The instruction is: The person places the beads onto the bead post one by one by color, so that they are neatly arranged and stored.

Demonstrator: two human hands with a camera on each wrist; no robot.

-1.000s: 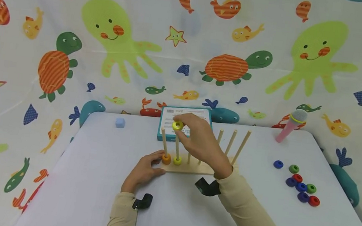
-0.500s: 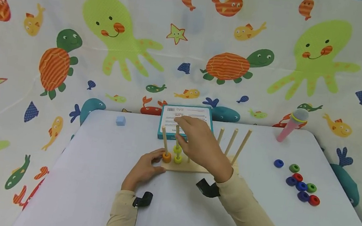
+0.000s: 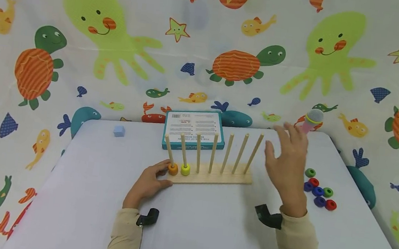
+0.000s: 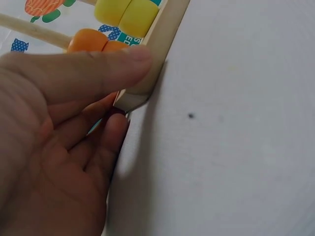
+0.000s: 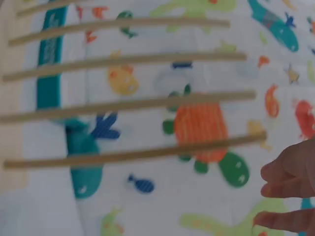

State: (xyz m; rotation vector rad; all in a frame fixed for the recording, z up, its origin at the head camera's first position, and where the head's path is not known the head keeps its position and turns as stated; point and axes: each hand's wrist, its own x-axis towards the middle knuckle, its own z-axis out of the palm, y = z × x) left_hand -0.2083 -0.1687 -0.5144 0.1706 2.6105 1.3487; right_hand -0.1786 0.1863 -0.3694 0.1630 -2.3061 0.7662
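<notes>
A wooden peg stand point(image 3: 212, 178) with a row of upright pegs stands on the white table. Orange beads point(image 3: 173, 169) sit on its leftmost peg and yellow beads point(image 3: 185, 169) on the second; the left wrist view shows two yellow beads point(image 4: 113, 11) stacked together. My left hand point(image 3: 149, 183) grips the stand's left end, the thumb point(image 4: 133, 61) lying over the base and the other fingers behind its corner. My right hand point(image 3: 287, 163) is raised to the right of the stand with spread fingers, holding nothing. Part of that hand point(image 5: 290, 191) shows at the right wrist view's edge, beyond the bare pegs.
Several loose beads point(image 3: 318, 191) in blue, red and green lie on the right, partly behind the right hand. A pink toy microphone point(image 3: 313, 117) stands at the back right. Behind the stand lies a teal-edged box point(image 3: 194, 129); a light blue cube point(image 3: 119, 131) is back left.
The right hand has let go of a yellow bead, which has slid down the second peg, and has moved right toward the loose beads. The left hand keeps its hold. The head view has shifted right.
</notes>
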